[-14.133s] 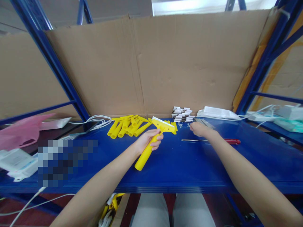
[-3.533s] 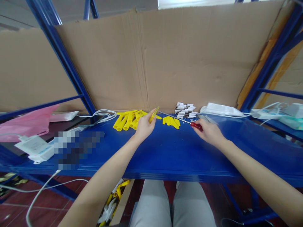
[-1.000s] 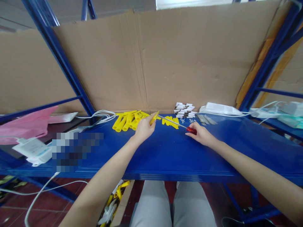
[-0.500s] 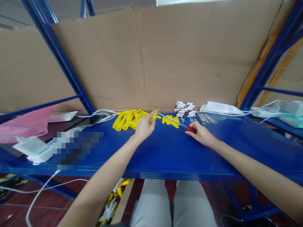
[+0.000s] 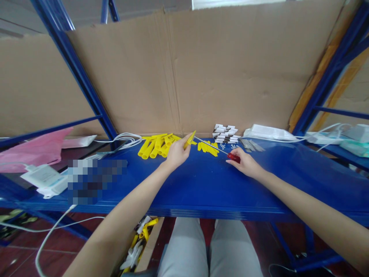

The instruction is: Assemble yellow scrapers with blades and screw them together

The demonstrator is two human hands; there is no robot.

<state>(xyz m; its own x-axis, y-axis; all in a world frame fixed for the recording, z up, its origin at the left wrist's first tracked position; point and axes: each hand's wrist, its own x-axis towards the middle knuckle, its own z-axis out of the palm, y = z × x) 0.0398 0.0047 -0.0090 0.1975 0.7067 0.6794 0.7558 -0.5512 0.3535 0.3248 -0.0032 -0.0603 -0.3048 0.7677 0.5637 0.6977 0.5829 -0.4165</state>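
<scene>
My left hand (image 5: 178, 154) is closed around a yellow plastic piece (image 5: 190, 141), whose pointed end sticks up past the fingers. In my right hand (image 5: 246, 162) is a screwdriver by its red handle (image 5: 233, 157). Its long metal shaft (image 5: 211, 146) runs left and its tip reaches the yellow piece; whether they touch I cannot tell. Behind my left hand lies a pile of yellow tubes (image 5: 157, 146). Small flat yellow pieces (image 5: 208, 148) lie under the shaft, between the hands.
Stacked white-and-dark pieces (image 5: 225, 133), small screws (image 5: 234, 146) and grey metal strips (image 5: 251, 145) lie at the back of the blue table (image 5: 201, 188). A white package (image 5: 269, 132) sits behind them. White cables (image 5: 127, 140) are at left. A cardboard box (image 5: 151, 246) with yellow parts stands below.
The yellow piece in my left hand has turned slightly, its tip now pointing further right. My right hand and the screwdriver have barely moved.
</scene>
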